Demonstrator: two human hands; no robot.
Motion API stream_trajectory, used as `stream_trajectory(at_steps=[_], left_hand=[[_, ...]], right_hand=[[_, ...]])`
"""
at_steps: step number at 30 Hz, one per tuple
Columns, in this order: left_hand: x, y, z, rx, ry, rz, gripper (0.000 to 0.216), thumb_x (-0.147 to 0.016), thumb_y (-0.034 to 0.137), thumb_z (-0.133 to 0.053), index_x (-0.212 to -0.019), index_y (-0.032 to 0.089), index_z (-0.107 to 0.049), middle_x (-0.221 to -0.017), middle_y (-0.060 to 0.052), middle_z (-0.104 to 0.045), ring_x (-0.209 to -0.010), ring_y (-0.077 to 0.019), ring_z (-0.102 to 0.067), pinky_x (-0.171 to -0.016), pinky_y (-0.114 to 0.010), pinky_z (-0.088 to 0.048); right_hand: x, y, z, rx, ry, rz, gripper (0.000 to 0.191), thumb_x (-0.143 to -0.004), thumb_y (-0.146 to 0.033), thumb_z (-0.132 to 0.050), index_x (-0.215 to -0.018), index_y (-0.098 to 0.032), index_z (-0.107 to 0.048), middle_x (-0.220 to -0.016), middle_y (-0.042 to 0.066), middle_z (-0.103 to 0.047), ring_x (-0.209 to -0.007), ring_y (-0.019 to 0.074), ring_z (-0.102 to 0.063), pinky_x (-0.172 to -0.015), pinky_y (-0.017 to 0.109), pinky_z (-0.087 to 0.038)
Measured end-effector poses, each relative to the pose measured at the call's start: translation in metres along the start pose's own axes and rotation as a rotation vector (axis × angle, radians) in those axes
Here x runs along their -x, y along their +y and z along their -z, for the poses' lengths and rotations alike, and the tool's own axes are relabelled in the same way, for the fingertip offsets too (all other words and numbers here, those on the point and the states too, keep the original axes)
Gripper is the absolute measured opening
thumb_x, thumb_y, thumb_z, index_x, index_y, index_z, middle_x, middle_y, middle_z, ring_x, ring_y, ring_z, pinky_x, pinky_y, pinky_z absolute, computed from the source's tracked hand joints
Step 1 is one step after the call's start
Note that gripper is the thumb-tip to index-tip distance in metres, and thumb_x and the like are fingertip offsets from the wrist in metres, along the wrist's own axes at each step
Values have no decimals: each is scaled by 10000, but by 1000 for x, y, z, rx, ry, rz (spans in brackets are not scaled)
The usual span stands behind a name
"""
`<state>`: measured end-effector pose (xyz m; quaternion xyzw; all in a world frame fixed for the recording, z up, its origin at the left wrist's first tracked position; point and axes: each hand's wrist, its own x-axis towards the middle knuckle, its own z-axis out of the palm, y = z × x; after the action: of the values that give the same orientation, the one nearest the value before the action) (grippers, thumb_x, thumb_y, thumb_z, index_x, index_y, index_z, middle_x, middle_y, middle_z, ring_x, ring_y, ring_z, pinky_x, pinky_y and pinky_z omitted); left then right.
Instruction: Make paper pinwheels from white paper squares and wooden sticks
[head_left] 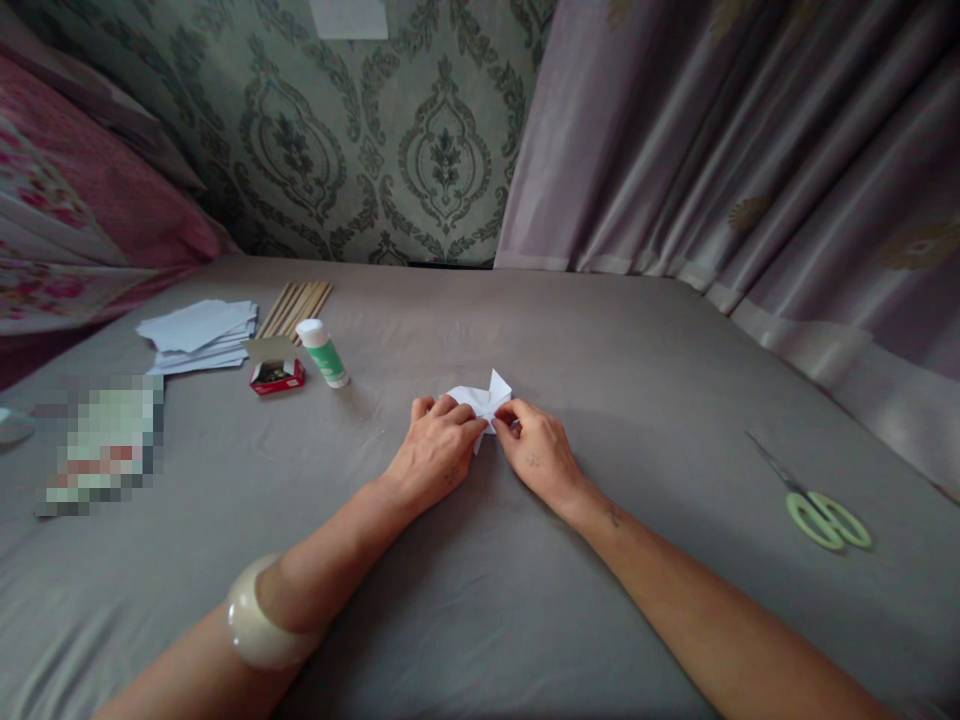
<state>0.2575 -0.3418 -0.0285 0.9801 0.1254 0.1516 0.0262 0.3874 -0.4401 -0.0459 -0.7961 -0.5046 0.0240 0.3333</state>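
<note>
A: Where was the small folded white paper [486, 400]?
B: On the grey bedsheet [480, 600], to the right of the white glue stick with a green label [324, 352] and nearer the person.
A: And the fingers?
B: The left hand [435, 452] held the paper down with curled fingers. The right hand [538, 455] pinched its edge, fingers [507, 420] narrow. Green-handled scissors [817, 505] lay far right of the glue stick.

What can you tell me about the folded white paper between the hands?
The folded white paper is small and creased into pointed flaps, one tip pointing toward the wall. It looks like thin plain paper. It lies on the grey cloth, mid-surface. The left hand covers its left part with bent fingers; the right hand pinches its right edge.
</note>
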Motion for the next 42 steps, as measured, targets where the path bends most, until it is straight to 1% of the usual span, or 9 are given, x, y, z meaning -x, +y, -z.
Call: stream_trajectory(at_steps=[12, 22, 27, 35, 42], left_hand=[[0, 2, -1, -7, -48, 8, 235, -866, 154, -471, -965, 225, -672, -902, -51, -651, -913, -231, -515, -794, -397, -296], [-1, 3, 2, -1, -59, 20, 242, -870, 160, -465, -974, 220, -675, -913, -58, -655, -914, -230, -511, -801, -399, -300], [-1, 3, 1, 1, -43, 16, 244, -874, 160, -458, -963, 223, -676, -908, -61, -659, -901, -221, -510, -797, -395, -300], [-1, 4, 1, -10, -70, 24, 249, -879, 159, -458, -1002, 221, -664, -941, -59, -655, -926, -231, -513, -813, -401, -302], [-1, 4, 1, -21, -56, 16, 250, -883, 164, -452, -999, 221, -666, -919, -62, -649, -909, -227, -504, -807, -396, -299]], right_hand=[[-2, -2, -1, 22, -3, -30, 100, -828, -170, -547, -866, -169, -639, -827, 66, -704, -713, 174, -638, -684, 267, -444], [-4, 0, -2, 33, -22, -27, 104, -833, -183, -537, -873, -169, -632, -828, 67, -699, -725, 175, -636, -689, 268, -442], [-4, -2, -2, 44, -18, -37, 108, -834, -179, -527, -865, -175, -630, -837, 70, -700, -733, 171, -635, -690, 263, -438], [-4, -4, -1, 55, -35, -49, 101, -835, -181, -535, -866, -171, -630, -816, 65, -693, -740, 170, -634, -678, 252, -425], [-5, -1, -2, 56, -52, 4, 127, -834, -161, -524, -863, -181, -646, -826, 57, -685, -757, 169, -624, -698, 255, -426]])
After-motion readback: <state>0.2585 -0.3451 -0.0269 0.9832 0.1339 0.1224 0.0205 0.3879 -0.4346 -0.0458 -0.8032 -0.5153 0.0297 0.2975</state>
